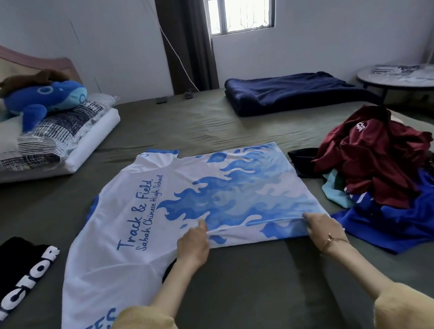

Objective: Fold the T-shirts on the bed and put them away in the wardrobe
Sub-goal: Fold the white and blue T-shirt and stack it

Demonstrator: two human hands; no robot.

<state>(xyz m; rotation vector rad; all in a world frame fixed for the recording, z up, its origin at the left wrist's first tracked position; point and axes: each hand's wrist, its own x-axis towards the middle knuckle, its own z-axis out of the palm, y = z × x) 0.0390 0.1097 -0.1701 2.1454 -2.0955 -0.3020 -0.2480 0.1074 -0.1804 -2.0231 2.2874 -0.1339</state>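
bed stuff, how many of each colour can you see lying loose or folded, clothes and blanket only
white and blue: 1, the flame shirt that both hands pinch
black: 2, the folded shirt and a small piece by the pile
maroon: 1
royal blue: 1
navy: 1, the blanket
total: 6; the pile may hide more

View, single: head-worn, wide-angle. The scene is seen from above the near edge of the bed [206, 117], faced forward and tilted down across it toward the far wall and window [240, 3]. Both forearms are taken in at close range along the lower edge. Straight lines are bent toward the margins. No second view is supplied; no overlap is recorded.
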